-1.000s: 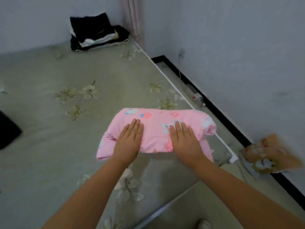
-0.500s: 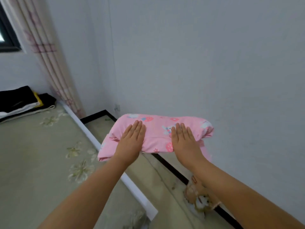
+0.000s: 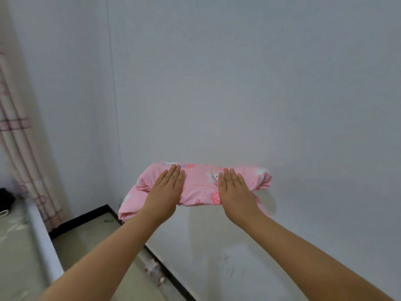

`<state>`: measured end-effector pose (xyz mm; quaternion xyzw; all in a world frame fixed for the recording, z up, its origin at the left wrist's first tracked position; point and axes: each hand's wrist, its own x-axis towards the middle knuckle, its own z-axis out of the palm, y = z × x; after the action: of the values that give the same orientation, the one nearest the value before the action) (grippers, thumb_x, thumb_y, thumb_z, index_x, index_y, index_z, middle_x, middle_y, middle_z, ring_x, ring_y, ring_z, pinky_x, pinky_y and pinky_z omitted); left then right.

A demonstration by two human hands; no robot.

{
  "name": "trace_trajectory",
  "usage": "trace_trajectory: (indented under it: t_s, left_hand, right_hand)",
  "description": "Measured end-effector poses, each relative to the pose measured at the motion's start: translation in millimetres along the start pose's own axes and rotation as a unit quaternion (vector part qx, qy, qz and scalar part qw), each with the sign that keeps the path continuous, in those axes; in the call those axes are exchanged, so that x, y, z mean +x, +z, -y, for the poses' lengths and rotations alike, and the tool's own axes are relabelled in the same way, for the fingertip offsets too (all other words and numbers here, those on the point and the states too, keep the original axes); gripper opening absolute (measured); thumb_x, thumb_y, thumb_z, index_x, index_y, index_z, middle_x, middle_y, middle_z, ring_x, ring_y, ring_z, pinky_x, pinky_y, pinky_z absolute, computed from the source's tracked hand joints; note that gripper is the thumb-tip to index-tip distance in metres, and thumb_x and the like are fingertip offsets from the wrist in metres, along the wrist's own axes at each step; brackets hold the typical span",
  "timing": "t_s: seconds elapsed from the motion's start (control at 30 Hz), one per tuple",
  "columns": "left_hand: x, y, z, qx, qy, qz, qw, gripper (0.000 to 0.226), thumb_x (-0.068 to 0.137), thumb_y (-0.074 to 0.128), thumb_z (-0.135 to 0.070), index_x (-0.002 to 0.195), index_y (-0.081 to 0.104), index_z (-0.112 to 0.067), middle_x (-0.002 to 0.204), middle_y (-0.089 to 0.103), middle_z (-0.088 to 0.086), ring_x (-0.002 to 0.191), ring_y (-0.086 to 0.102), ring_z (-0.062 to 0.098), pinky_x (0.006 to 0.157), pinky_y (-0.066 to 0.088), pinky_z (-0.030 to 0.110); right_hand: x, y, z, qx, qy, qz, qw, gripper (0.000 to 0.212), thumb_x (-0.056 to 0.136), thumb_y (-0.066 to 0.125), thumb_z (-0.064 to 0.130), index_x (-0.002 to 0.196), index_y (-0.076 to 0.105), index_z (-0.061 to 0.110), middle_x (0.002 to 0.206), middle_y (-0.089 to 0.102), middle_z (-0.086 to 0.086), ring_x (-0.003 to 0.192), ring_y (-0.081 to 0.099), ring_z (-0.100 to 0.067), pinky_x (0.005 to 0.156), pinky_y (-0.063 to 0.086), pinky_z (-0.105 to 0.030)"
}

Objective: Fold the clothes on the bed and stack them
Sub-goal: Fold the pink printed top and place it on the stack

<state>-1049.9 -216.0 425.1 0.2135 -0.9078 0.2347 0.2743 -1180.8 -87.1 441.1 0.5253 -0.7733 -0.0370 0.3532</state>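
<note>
A plain pale wall (image 3: 249, 88) fills most of the view, bare and grey-white. Left of the wall, at the corner, hangs a curtain (image 3: 23, 161), cream with faint pink checks, falling in long pleats right down to the floor. Along the wall's foot runs a black skirting (image 3: 171, 276), angling from the corner down toward the bottom edge. Beside the skirting lies a strip of beige floor (image 3: 86, 237). On that floor, just by the skirting, sits a small blurred whitish object (image 3: 153, 267), too smeared to make out. Low on the wall, a faint pale smudge (image 3: 230, 260) shows above the skirting.
</note>
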Motion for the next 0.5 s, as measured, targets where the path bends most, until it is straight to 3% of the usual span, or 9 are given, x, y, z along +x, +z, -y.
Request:
trace_trajectory:
  t_s: [0.07,0.13,0.2,0.23,0.33,0.43,0.5]
  left_hand:
    - [28,20,21,-0.025,-0.037,0.028,0.999,0.080,0.040,0.071,0.016,0.117,0.052,0.014,0.124,0.049,0.033,0.113,0.050,0.047,0.092,0.040,0.053]
    - [49,40,46,-0.009,-0.054,0.038,0.998,0.080,0.060,0.062,0.014,0.134,0.030,0.012,0.141,0.026,0.030,0.130,0.028,0.046,0.109,0.018,0.049]
    - [62,60,74,-0.032,-0.068,0.067,0.995,0.076,0.076,0.046,0.011,0.142,0.008,0.004,0.150,0.002,0.020,0.139,0.005,0.038,0.112,-0.006,0.038]
    - [68,68,87,-0.035,-0.080,0.094,0.992,0.074,0.080,0.040,0.009,0.143,0.001,0.000,0.150,-0.006,0.014,0.141,-0.001,0.034,0.112,-0.010,0.034]
    - [76,82,125,0.005,-0.119,0.146,0.982,0.075,0.083,0.040,0.004,0.143,-0.003,-0.001,0.151,-0.010,0.010,0.142,-0.003,0.029,0.114,-0.004,0.031]
    - [80,86,159,0.064,-0.159,0.129,0.977,0.086,0.054,0.077,-0.002,0.129,0.038,0.014,0.138,0.036,0.029,0.128,0.038,0.038,0.103,0.035,0.039]
    - [79,96,186,0.075,-0.186,0.148,0.968,0.084,0.055,0.075,-0.001,0.129,0.038,0.013,0.140,0.031,0.024,0.131,0.033,0.035,0.104,0.034,0.039]
  right_hand:
    - [40,15,-5,0.005,-0.020,-0.007,1.000,0.045,0.059,0.039,0.009,0.087,0.075,0.008,0.089,0.073,-0.010,0.087,0.070,-0.022,0.075,0.057,-0.030]
    - [80,28,-4,0.014,-0.030,-0.018,0.999,0.040,0.052,0.052,0.012,0.085,0.075,0.009,0.088,0.074,-0.009,0.086,0.070,-0.022,0.074,0.057,-0.030]
    - [115,41,3,0.024,-0.043,-0.030,0.998,0.044,0.043,0.057,0.011,0.083,0.075,0.007,0.087,0.074,-0.009,0.085,0.070,-0.022,0.073,0.057,-0.030]
    - [131,46,8,0.029,-0.048,-0.039,0.998,0.044,0.043,0.058,0.010,0.083,0.075,0.007,0.088,0.074,-0.009,0.085,0.070,-0.022,0.073,0.057,-0.030]
    - [179,67,30,0.040,-0.078,-0.072,0.994,0.043,0.045,0.058,0.010,0.084,0.075,0.007,0.089,0.073,-0.009,0.087,0.070,-0.022,0.074,0.057,-0.030]
    - [229,86,61,0.066,-0.129,-0.100,0.984,0.040,0.050,0.055,0.009,0.084,0.075,0.004,0.090,0.073,-0.011,0.086,0.070,-0.024,0.073,0.057,-0.032]
    - [265,94,85,0.090,-0.151,-0.098,0.980,0.044,0.047,0.057,0.008,0.087,0.074,0.002,0.093,0.072,-0.014,0.090,0.069,-0.026,0.076,0.056,-0.032]
